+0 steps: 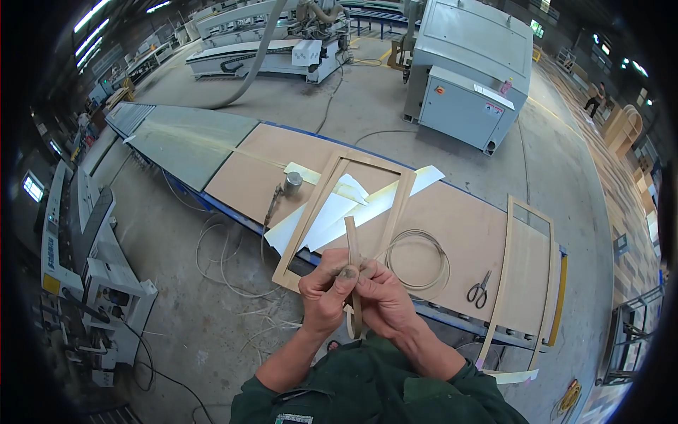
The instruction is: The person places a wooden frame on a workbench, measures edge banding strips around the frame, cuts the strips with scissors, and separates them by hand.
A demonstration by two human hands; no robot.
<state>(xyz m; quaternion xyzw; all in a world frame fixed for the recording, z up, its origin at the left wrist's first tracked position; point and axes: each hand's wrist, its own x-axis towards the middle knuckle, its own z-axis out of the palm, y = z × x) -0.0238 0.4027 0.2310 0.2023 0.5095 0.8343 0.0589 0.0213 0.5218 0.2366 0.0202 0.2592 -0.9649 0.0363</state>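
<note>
My left hand (pixel 327 284) and my right hand (pixel 385 295) meet in front of my body, fingers closed in a pinch. Between them is a thin wood-coloured edging strip (pixel 351 234); its upper end sticks up past the fingers and the lower part curls below them. Just beyond my hands, a rectangular wooden frame (pixel 405 194) lies over white paper sheets (pixel 339 210) on the brown board (pixel 459 219). To the right of my right hand rests a coil of edging strip (pixel 446 263). Farther right are black-handled scissors (pixel 479 290).
A spray gun with a metal cup (pixel 292 185) stands left of the frame. Another wooden frame (pixel 503 272) lies at the table's right end. Hoses (pixel 226 272) trail on the floor at left. Machines, including a grey cabinet (pixel 462 106), stand beyond; a distant person (pixel 598 99) is at right.
</note>
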